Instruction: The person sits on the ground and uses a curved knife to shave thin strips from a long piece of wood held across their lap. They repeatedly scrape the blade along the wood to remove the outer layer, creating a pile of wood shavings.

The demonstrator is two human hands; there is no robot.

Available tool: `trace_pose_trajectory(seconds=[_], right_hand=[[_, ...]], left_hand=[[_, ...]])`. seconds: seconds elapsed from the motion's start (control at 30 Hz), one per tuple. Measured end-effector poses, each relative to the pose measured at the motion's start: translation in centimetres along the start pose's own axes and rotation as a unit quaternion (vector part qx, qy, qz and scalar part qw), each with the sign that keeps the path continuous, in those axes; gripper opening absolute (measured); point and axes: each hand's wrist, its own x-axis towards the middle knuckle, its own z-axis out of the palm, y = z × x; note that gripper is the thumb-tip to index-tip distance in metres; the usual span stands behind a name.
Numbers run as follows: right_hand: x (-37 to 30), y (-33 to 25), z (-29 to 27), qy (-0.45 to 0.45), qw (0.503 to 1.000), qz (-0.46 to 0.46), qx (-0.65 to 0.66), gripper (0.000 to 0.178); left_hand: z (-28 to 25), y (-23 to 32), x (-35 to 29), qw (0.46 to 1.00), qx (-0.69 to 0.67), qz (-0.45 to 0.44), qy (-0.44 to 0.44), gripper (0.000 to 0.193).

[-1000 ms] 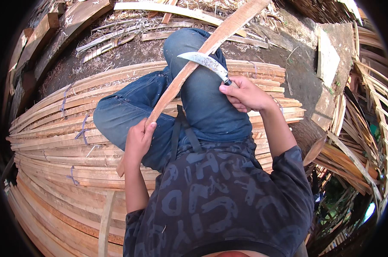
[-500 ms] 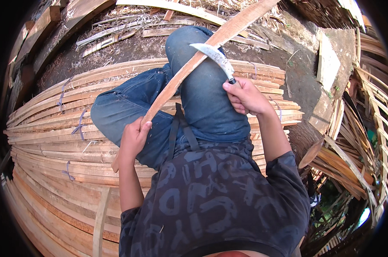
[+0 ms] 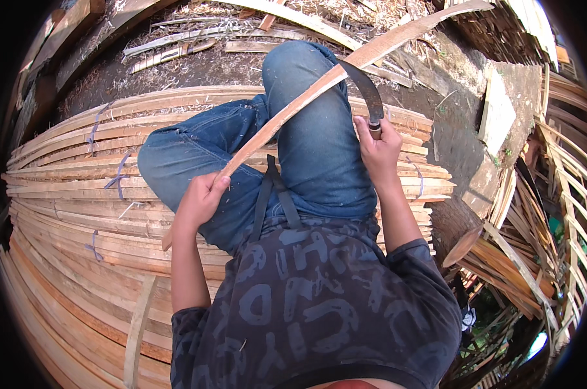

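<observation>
A long, thin wooden strip (image 3: 306,96) runs slantwise across my raised knee, from beside my left forearm up to the far right. Near its lower end my left hand (image 3: 201,200) is wrapped round it. In my right hand (image 3: 379,150) is a sickle by its dark handle, to the right of the knee. The dark curved blade of the sickle (image 3: 369,91) points up and bends left, its tip at the strip's edge just beyond the knee. Whether the tip touches the wood I cannot tell.
Under my legs lie bundles of wooden strips (image 3: 66,188) tied with purplish bands. Shavings and loose slats (image 3: 177,39) cover the ground ahead. A log (image 3: 459,233) and leaning slats (image 3: 520,259) stand at the right, and heavy beams (image 3: 66,35) at the far left.
The sickle has turned over in my right hand and moved right and slightly up. The strip has swung to the right at its far end, with my left hand still on it.
</observation>
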Motion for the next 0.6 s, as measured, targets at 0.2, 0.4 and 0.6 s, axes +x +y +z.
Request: trace_pose_trajectory(seconds=[0.2,0.4,0.6], right_hand=[[2.7,0.3,-4.1,-0.081,0.953,0.189,0.221,0.021],[1.5,-1.9,-2.5,-0.331,0.887,0.284,0.149,0.024],[1.1,0.5,0.2,-0.091,0.987,0.095,0.093,0.024]], left_hand=[[0.0,-0.4,0.2,1.0,0.001,-0.004,0.003,0.043],[-0.1,-0.1,0.1,1.0,-0.006,0.001,0.011,0.043],[0.1,0.4,0.4,1.0,-0.006,-0.006,0.013,0.044]])
